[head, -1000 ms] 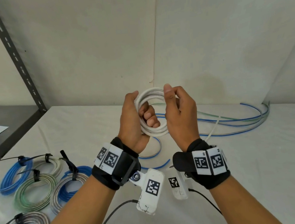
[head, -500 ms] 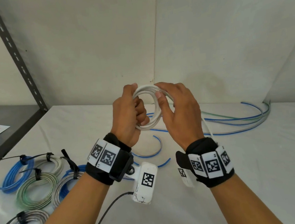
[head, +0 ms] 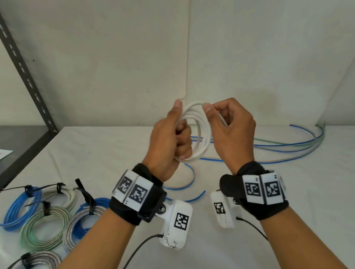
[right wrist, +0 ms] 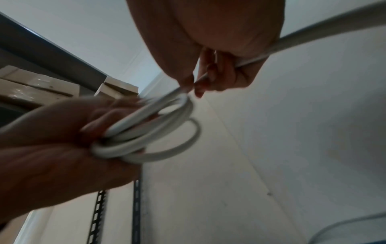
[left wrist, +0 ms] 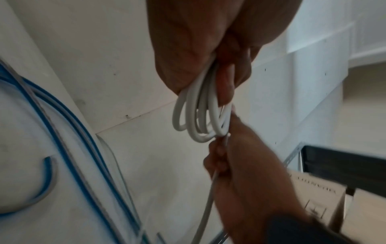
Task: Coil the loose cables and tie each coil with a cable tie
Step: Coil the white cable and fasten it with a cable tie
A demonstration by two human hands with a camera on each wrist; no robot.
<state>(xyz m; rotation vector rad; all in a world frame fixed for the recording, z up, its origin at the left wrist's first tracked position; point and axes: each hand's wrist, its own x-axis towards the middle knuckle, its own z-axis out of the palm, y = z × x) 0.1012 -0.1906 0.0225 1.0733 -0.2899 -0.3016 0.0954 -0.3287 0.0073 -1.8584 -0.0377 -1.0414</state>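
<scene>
Above the table, both hands are raised, backs toward the head camera. Left hand clenches the white coil, thumb up along it; right hand pinches the cable's loose run beside the coil's top.

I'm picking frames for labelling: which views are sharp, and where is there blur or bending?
Head view: sharp, evenly lit, though the shelf post bows from the wide lens. Left wrist view: white cable coil fairly clear, right hand smeared. Right wrist view: left hand and coil motion-blurred.
</scene>
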